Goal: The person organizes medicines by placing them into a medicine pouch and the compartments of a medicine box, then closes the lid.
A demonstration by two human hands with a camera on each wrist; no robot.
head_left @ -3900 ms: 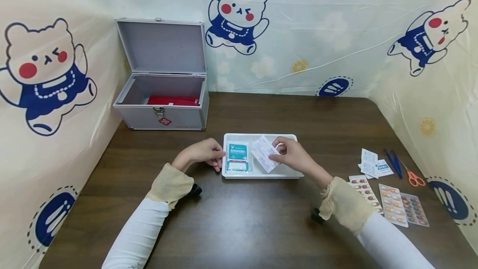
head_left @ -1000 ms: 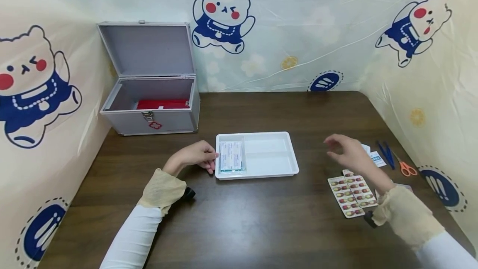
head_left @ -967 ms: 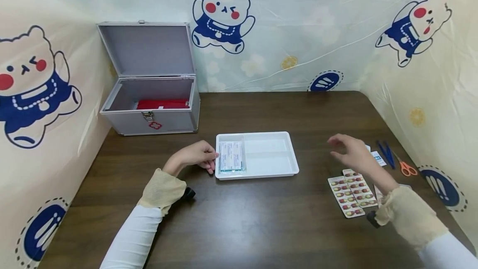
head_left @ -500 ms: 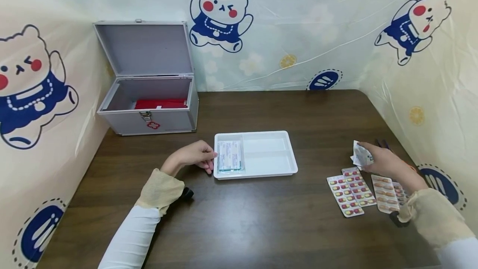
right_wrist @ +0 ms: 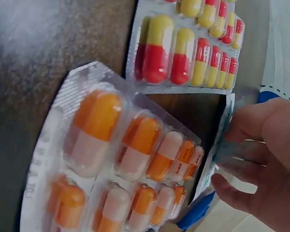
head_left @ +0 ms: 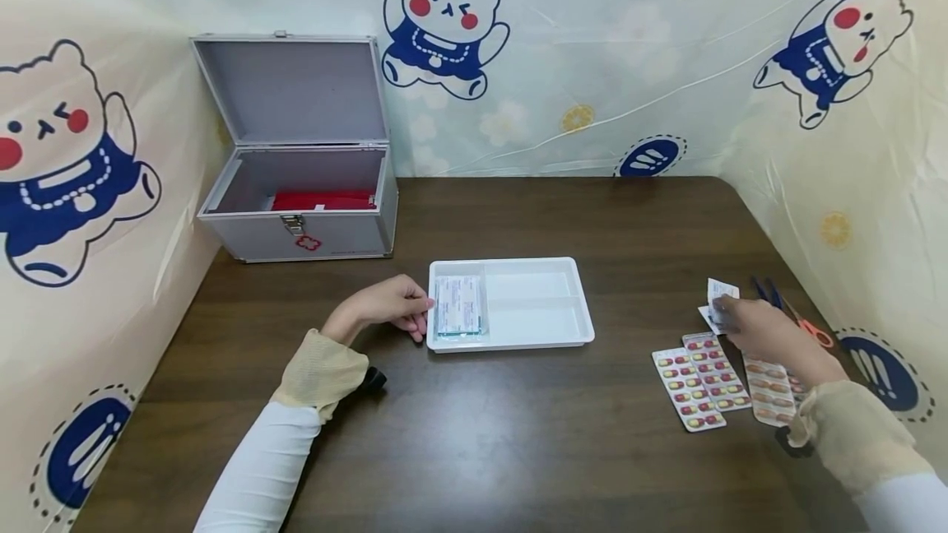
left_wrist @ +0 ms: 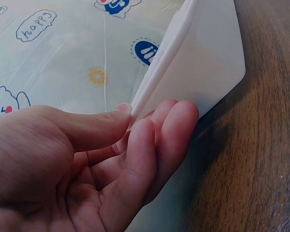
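Note:
A white divided tray [head_left: 533,323] lies mid-table. Its left rim is pinched between thumb and fingers of my left hand [head_left: 387,305]; the left wrist view shows the thumb on the tray's edge [left_wrist: 157,72]. Printed packets [head_left: 458,307] in clear wrapping lie in the tray's left compartment. At the right, my right hand [head_left: 773,336] has its fingertips on small white-and-blue packets [head_left: 722,289]. In the right wrist view its fingers [right_wrist: 237,195] touch a packet's [right_wrist: 210,164] thin edge, but blur hides whether they grip it.
Red-yellow capsule blisters [head_left: 689,389] and an orange capsule blister [head_left: 769,389] lie near my right wrist. Blue tweezers [head_left: 770,293] and orange-handled scissors [head_left: 817,333] are behind that hand. An open silver case [head_left: 326,237] with a red pouch [head_left: 323,201] stands back left.
My right hand put a packet in the tray's left compartment, then moved right to the small packets. One that was raised at its fingers sits lower now. My left hand stays at the tray rim.

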